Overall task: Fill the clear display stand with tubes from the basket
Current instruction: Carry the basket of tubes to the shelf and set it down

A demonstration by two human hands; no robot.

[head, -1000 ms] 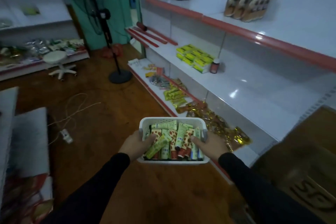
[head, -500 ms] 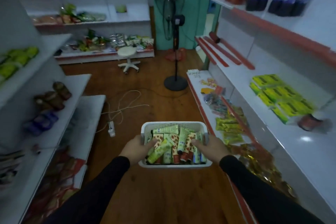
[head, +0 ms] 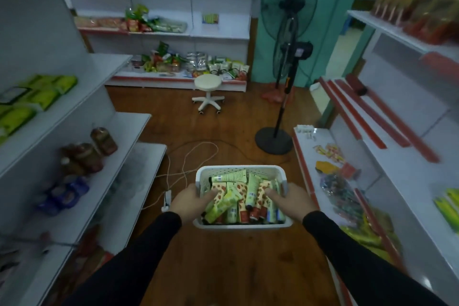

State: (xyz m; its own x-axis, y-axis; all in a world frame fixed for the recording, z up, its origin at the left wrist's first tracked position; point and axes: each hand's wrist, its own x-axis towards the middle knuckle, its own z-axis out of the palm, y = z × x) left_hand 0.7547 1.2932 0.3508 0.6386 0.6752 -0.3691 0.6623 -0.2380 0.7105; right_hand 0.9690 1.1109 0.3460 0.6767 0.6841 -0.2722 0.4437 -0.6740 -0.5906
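I carry a white perforated basket [head: 239, 171] in front of me at waist height, over the wooden floor. It is full of several tubes [head: 238, 197], green ones and cream ones with red print, lying jumbled. My left hand [head: 188, 202] grips the basket's left rim with the thumb inside on the tubes. My right hand [head: 291, 202] grips the right rim the same way. No clear display stand is in view.
White shop shelves line both sides: jars and green packs on the left [head: 74, 117], snack packets and red strips on the right [head: 372, 146]. Ahead stand a floor fan [head: 285, 62], a white stool [head: 208, 93], a back shelf, and cables with a power strip [head: 167, 200] on the floor.
The view has swung left, from the right-hand shelves to the aisle and the left shelves. The basket stays held in both hands in front of me.
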